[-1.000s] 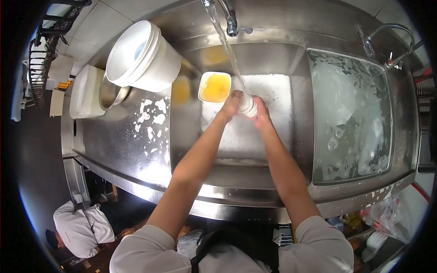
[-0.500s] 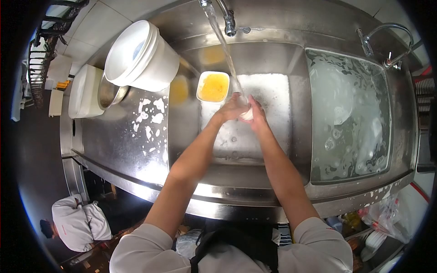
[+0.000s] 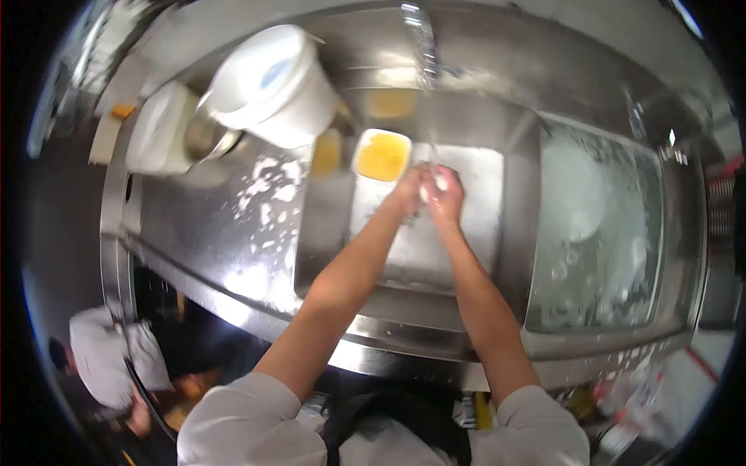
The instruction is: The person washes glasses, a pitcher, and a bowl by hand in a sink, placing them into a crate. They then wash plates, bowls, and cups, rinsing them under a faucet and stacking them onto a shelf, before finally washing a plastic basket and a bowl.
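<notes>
Under the running water [image 3: 427,70], my left hand [image 3: 409,189] and my right hand [image 3: 447,198] are together over the middle sink basin. Both are closed around a small white object [image 3: 425,193], mostly covered by the fingers. Motion blur keeps me from telling its kind. Just left of and beyond my hands is a white square container [image 3: 357,161] holding something yellow [image 3: 382,156].
A large white bucket [image 3: 299,109] leans on the left counter, beside a metal pan [image 3: 203,138] and a pale box [image 3: 159,132]. Foam patches [image 3: 268,190] dot that counter. The right basin [image 3: 583,264] holds cloudy, sudsy water. Another person [image 3: 116,353] is at lower left.
The camera view has shifted and tilted, so the sink appears moved. My hands stay under the stream, now closed more tightly round the white object. The other person's arm has moved.
</notes>
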A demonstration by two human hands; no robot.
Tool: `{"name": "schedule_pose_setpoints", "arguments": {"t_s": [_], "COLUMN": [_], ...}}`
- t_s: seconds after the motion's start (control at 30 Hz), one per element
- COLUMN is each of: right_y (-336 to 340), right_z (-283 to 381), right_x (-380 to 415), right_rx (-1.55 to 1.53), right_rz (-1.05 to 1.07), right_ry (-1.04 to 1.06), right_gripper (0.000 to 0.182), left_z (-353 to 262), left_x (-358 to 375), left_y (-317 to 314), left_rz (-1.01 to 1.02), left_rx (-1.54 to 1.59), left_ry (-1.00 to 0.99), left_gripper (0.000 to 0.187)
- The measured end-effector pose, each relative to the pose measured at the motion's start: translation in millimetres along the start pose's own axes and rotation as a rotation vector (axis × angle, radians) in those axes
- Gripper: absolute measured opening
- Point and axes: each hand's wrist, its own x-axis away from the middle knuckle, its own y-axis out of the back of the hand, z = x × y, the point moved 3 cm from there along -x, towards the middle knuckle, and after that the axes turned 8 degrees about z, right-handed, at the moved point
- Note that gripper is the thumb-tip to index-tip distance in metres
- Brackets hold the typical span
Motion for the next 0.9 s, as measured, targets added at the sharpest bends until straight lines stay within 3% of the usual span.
{"name": "schedule_pose_setpoints", "arguments": {"t_s": [0.03,0.07,0.1,0.2,0.37,0.43,0.47,0.53,0.57,0.6,0.67,0.7,0.73,0.8,0.9], "right_y": [2.2,1.9,1.7,8.0,-2.6,1.2,5.7,9.6,15.4,19.5,21.0,22.2,26.4,30.0,57.4], "right_z": [7.7,13.3,16.2,38.7,51.8,60.9,66.0,52.9,59.5,69.1,68.5,80.5,95.5,91.6,157.1], "right_x": [-7.5,-16.4,-24.7,-41.7,-60.0,-68.9,-70.7,-69.3,-63.0,-53.1,-43.5,-29.6,-16.0,-0.1,35.9], "right_rx": [0.050,0.052,0.051,-0.025,-0.012,0.170,0.263,0.192,0.328,0.352,0.437,0.408,0.484,0.416,0.708], "right_rz": [0.054,0.147,0.207,0.193,0.341,0.243,0.170,-0.098,-0.137,-0.196,0.039,0.119,0.249,0.468,0.463], "right_ry": [0.051,0.083,0.092,-0.237,-0.108,-0.057,-0.039,-0.048,-0.053,0.002,-0.146,-0.117,-0.063,-0.008,0.038], "right_gripper": [0.029,0.029,0.032,0.034,0.029,0.033,0.035,0.039,0.043,0.045,0.043,0.040,0.045,0.081,0.091], "left_z": [-16.4,-11.5,-15.5,-30.7,-47.6,-45.0,-41.7,-43.6,-49.1,-44.9,-43.0,-38.4,-32.7,-19.7,-24.4], "left_x": [24.1,16.0,20.6,36.8,58.2,56.4,51.7,53.3,67.9,59.4,79.5,80.7,77.9,69.9,95.5], "left_y": [-24.7,-9.6,-11.8,-14.7,-28.2,-26.7,-21.0,-26.3,-37.7,-32.8,-47.0,-45.4,-40.8,-31.7,-76.3], "left_rz": [0.055,0.142,0.089,0.154,0.242,0.314,0.251,0.370,0.341,0.623,0.444,0.390,0.336,0.426,0.487], "left_rx": [0.015,0.136,0.169,0.226,0.301,0.354,0.386,0.412,0.391,0.338,0.302,0.302,0.303,0.397,0.395], "left_ry": [-0.070,-0.072,-0.048,-0.022,-0.029,-0.036,-0.038,-0.052,-0.022,0.035,0.004,-0.018,-0.039,-0.031,-0.079], "left_gripper": [0.025,0.025,0.029,0.036,0.038,0.036,0.036,0.040,0.043,0.044,0.044,0.043,0.042,0.041,0.038]}}
